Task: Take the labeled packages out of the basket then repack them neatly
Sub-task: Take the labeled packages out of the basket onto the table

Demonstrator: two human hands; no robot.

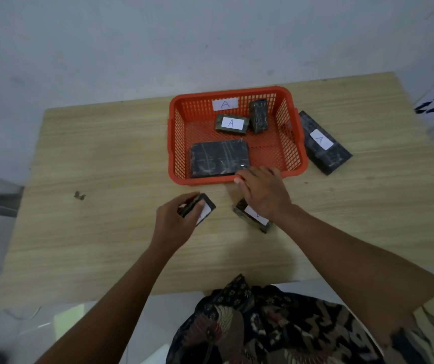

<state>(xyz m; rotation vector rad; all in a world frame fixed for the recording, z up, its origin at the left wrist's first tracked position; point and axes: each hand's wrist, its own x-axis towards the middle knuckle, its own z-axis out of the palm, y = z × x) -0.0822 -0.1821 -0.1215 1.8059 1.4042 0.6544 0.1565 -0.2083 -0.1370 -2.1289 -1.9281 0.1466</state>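
An orange mesh basket (176, 143) with an "A" label on its far wall stands on the wooden table. Inside lie a large dark flat package (218, 157), a small package labelled "A" (231, 124) and a small dark package standing on edge (258, 115). A long dark package labelled "A" (322, 143) lies on the table right of the basket. My left hand (179, 222) grips a small labelled package (200, 207) just in front of the basket. My right hand (263, 191) hovers at the basket's near rim with fingers spread, above another small labelled package (254, 216) on the table.
The table (105, 166) is light wood with a small dark mark (80, 195) at the left. A pale wall stands behind it. The table's near edge runs close to my patterned shirt (276, 324).
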